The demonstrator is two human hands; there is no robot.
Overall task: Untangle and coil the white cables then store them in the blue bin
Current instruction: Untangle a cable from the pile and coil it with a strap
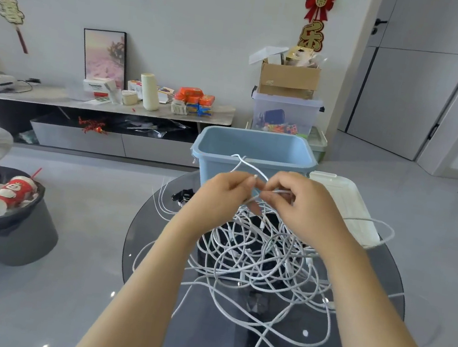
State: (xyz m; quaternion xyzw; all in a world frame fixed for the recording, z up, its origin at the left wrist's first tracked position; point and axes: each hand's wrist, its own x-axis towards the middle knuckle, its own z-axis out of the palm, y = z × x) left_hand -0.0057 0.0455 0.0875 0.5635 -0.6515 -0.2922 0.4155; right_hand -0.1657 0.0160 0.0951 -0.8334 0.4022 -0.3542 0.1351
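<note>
Both hands pinching one strand at frame centre: left hand (226,193), right hand (302,206). Cables (262,262) sprawling over counter (153,250), bin (254,150) waiting behind. Pulling hard risking tightening knots, dragging loops off edge.

I see white cables (262,262) tangled in a loose heap, just before an open, upright blue bin (254,150).

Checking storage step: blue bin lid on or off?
Off. The blue bin stands open-topped; a white lid lies beside it on the glass table.
</note>
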